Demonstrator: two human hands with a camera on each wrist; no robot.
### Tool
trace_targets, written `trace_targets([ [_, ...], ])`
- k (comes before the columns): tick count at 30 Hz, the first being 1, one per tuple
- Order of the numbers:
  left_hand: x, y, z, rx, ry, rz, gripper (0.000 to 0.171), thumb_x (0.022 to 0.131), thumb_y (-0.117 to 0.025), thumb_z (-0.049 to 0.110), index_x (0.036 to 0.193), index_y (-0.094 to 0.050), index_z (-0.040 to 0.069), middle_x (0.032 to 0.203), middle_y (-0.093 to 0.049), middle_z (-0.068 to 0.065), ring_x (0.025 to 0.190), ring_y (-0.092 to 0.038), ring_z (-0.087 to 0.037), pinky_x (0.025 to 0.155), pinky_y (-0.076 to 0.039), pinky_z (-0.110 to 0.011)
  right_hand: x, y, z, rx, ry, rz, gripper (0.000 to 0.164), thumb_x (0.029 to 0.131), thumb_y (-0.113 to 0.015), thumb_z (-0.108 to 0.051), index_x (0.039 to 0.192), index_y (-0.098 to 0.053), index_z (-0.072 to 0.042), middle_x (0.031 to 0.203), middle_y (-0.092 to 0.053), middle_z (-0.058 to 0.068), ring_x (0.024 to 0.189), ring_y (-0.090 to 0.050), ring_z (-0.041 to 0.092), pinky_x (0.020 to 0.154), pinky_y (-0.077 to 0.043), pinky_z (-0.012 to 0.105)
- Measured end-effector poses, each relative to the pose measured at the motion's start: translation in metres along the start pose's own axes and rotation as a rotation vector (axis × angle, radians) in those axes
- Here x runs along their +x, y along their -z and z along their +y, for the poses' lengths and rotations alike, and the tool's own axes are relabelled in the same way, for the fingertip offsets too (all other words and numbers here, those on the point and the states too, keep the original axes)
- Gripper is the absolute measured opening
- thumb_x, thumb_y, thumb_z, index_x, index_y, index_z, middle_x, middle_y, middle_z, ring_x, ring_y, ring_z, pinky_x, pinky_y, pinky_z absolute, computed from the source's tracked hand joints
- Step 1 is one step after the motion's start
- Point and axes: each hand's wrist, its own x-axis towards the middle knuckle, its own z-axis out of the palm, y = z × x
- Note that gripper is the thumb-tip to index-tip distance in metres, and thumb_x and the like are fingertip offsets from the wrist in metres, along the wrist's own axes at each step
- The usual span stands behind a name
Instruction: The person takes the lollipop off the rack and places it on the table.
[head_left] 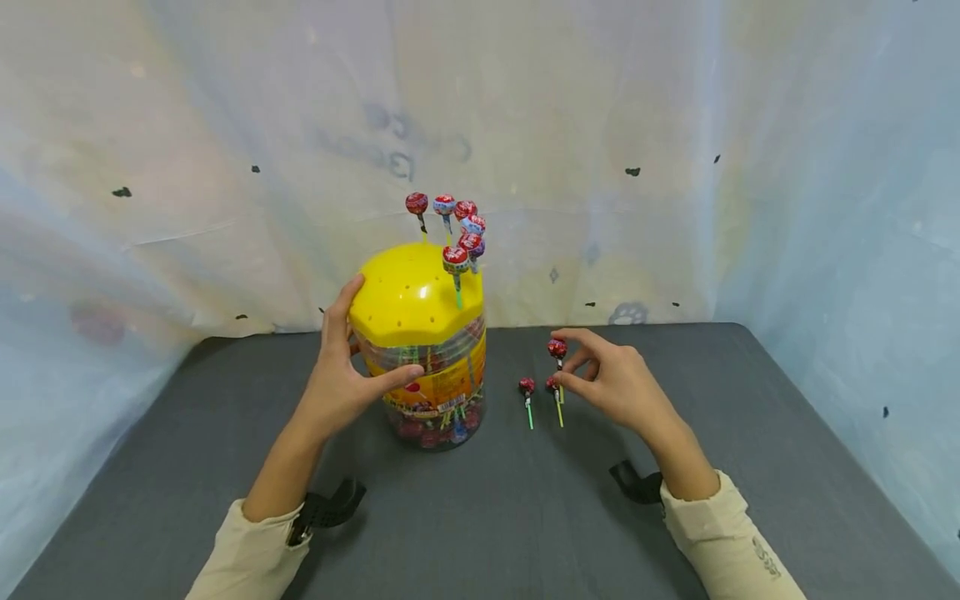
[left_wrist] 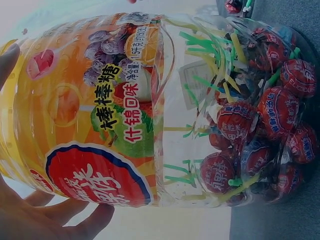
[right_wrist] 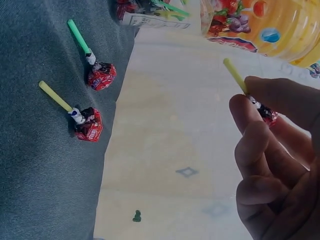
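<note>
A clear plastic jar of lollipops (head_left: 453,387) with an orange label stands upright on the table. My left hand (head_left: 337,392) grips it from the left, thumb across the front and fingers round the side near the yellow lid (head_left: 401,292). Several wrapped lollipops (head_left: 455,260) stand with their sticks in the lid, along its back and right side. Right of the jar, my right hand (head_left: 618,385) pinches a red-wrapped lollipop (head_left: 557,348) between thumb and forefinger. In the right wrist view its yellow stick (right_wrist: 234,75) points toward the jar, its head partly hidden by fingers.
Two more red lollipops lie on the dark grey table (head_left: 495,533), one with a green stick (head_left: 530,412) and one with a yellow stick (right_wrist: 55,96). Loose lollipops (left_wrist: 280,110) fill the jar's lower part. A pale printed curtain (head_left: 555,125) hangs behind the table.
</note>
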Motion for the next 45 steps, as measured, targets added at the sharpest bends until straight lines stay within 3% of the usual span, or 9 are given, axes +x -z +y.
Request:
trace_targets([
  [7,-0.004,-0.002,-0.002,0.002,0.028,-0.008,0.113,0.081,-0.083,0.015,0.156,-0.006,0.047,0.161,-0.008,-0.008,0.140,-0.031,-0.038,0.107,-0.034,-0.070,-0.003,-0.003,0.006,-0.001,-0.015,-0.020,0.051,0.088,-0.076,-0.019,0.136,-0.057,-0.021,0.091,-0.075,-0.005,0.062,-0.058,0.003,0.055,-0.046,0.025],
  [25,0.002,0.001,-0.003,-0.038,-0.040,0.004,0.115,0.079,-0.083,0.007,0.158,-0.005,0.039,0.163,-0.006,-0.001,0.142,-0.027,-0.030,0.109,-0.032,-0.069,0.014,-0.006,0.039,-0.005,-0.138,-0.174,0.054,0.090,-0.074,-0.023,0.140,-0.054,-0.016,0.095,-0.075,0.000,0.078,-0.069,0.015,0.064,-0.051,0.031],
  [45,0.001,-0.001,-0.003,-0.028,-0.011,-0.007,0.113,0.081,-0.083,0.013,0.157,-0.005,0.043,0.161,-0.007,-0.004,0.144,-0.023,-0.033,0.111,-0.028,-0.071,0.009,-0.015,0.072,-0.045,-0.198,-0.281,0.055,0.090,-0.074,-0.021,0.140,-0.054,-0.010,0.090,-0.075,-0.001,0.070,-0.062,0.010,0.062,-0.047,0.030],
])
